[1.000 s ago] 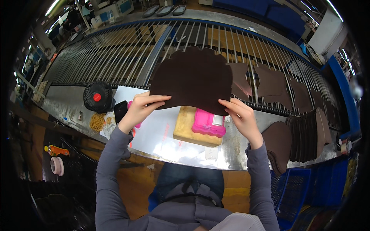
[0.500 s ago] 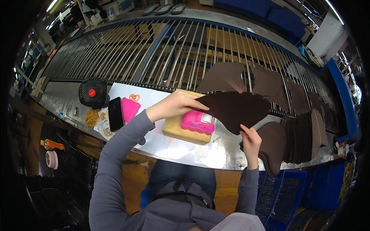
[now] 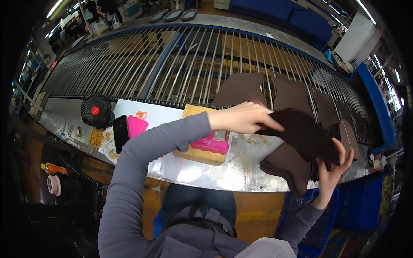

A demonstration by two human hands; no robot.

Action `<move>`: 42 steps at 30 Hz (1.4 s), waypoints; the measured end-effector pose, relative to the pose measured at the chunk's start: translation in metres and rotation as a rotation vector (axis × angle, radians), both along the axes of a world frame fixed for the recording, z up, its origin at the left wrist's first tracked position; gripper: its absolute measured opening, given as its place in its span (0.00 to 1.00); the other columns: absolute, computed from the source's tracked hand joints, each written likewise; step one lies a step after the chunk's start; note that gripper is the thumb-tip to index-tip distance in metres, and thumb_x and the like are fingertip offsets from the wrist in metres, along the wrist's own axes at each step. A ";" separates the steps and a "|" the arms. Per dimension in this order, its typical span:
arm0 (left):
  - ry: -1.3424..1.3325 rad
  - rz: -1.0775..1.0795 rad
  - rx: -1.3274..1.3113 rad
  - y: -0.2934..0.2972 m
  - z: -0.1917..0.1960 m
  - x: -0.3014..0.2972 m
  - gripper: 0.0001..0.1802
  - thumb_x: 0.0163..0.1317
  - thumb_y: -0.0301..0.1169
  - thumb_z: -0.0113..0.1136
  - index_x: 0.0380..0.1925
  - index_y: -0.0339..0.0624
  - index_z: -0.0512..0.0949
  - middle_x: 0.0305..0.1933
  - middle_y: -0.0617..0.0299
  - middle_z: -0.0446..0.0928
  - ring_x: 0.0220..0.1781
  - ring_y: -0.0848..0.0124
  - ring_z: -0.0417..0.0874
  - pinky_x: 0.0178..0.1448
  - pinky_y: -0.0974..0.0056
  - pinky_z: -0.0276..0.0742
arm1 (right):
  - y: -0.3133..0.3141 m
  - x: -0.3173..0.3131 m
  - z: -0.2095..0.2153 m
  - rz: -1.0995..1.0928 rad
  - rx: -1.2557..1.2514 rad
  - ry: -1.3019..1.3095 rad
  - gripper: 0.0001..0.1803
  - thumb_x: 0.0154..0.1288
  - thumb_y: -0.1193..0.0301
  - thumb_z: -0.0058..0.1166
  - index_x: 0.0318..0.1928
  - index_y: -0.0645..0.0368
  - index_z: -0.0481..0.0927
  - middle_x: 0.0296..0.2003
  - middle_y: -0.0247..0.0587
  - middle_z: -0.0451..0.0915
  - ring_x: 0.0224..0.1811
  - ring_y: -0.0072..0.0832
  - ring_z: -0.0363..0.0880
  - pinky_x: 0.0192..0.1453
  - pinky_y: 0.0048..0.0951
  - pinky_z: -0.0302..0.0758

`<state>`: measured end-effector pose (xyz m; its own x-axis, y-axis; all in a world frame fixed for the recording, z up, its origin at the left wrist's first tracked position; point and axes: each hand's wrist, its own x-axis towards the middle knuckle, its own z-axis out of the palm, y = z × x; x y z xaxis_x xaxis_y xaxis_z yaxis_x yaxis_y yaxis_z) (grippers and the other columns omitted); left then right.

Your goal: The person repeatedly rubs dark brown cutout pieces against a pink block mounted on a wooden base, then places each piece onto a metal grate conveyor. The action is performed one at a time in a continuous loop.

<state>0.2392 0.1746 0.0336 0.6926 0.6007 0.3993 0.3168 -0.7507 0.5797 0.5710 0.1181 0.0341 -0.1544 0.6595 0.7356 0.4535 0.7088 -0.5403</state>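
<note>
metal rods (image 3: 103, 69), set in parallel, span the background behind a bare metal tabletop (image 3: 243, 172). at its left end stands a black fan (image 3: 95, 110); beside it lie rubber bands (image 3: 95, 137), a dark phone (image 3: 121, 133) and a pink object (image 3: 137, 126). further right, a yellow block (image 3: 189, 112) carries a pink case (image 3: 211, 146), partly covered by the left forearm (image 3: 172, 135).

left hand (image 3: 249, 118): fingers grasp the left end of the dark brown piece (image 3: 297, 131), with the index finger laid on its upper face. the piece is suspended above the right part of the tabletop, over a stack of brown pieces (image 3: 288, 165). right hand (image 3: 333, 170): thumb and fingers appear to grasp the right end.

handling: the piece is judged light, thin and flexible; it bows between the hands. its surface looks matt, so slip should be low (confirm by touch). creasing is a likelier fault than breakage. take hold at two opposite edges, thumb on one face and fingers on the other.

visibility limits: the left thumb is hidden. the underside of the piece is concealed, and its outline is foreshortened. blur at the right fingertips prevents a check of their pressure. a second stack (image 3: 346, 131) is partly masked; its layers cannot be counted.
</note>
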 end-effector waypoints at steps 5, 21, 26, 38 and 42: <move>0.180 0.137 0.342 0.038 0.036 0.011 0.32 0.47 0.21 0.56 0.55 0.59 0.80 0.59 0.51 0.78 0.50 0.54 0.84 0.47 0.56 0.81 | 0.027 -0.007 0.062 -0.319 -0.001 -0.317 0.35 0.55 0.84 0.63 0.66 0.57 0.71 0.52 0.43 0.79 0.51 0.27 0.77 0.56 0.29 0.72; 0.462 0.576 1.061 0.149 0.087 -0.130 0.20 0.47 0.19 0.61 0.43 0.44 0.81 0.69 0.64 0.68 0.68 0.62 0.71 0.61 0.57 0.76 | 0.277 -0.209 0.004 0.021 -0.437 0.039 0.14 0.65 0.79 0.50 0.51 0.68 0.80 0.33 0.47 0.84 0.29 0.29 0.82 0.26 0.29 0.78; 0.130 0.916 0.866 0.085 0.076 -0.180 0.20 0.54 0.21 0.61 0.49 0.45 0.82 0.72 0.58 0.66 0.74 0.52 0.62 0.74 0.49 0.62 | 0.374 -0.231 -0.106 0.176 -0.933 0.643 0.12 0.66 0.83 0.44 0.47 0.67 0.78 0.29 0.37 0.77 0.22 0.22 0.73 0.28 0.28 0.83; -0.396 1.258 -0.136 -0.084 -0.073 -0.271 0.16 0.59 0.20 0.58 0.48 0.38 0.81 0.68 0.55 0.69 0.68 0.62 0.71 0.67 0.60 0.69 | 0.407 -0.236 -0.217 -0.074 -1.201 0.932 0.22 0.67 0.86 0.42 0.62 0.64 0.64 0.44 0.47 0.72 0.36 0.32 0.78 0.41 0.38 0.88; -0.448 1.250 -0.199 -0.106 -0.084 -0.244 0.16 0.58 0.18 0.58 0.47 0.37 0.81 0.67 0.55 0.70 0.65 0.64 0.74 0.61 0.64 0.72 | 0.408 -0.224 -0.226 -0.058 -1.182 0.787 0.22 0.66 0.87 0.40 0.61 0.65 0.65 0.40 0.48 0.73 0.28 0.32 0.77 0.40 0.41 0.89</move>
<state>-0.0046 0.0689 -0.0503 -0.5260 0.8037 0.2784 0.4791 0.0095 0.8777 0.3470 0.5263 -0.1916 0.0782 0.9279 -0.3645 -0.2262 -0.3396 -0.9130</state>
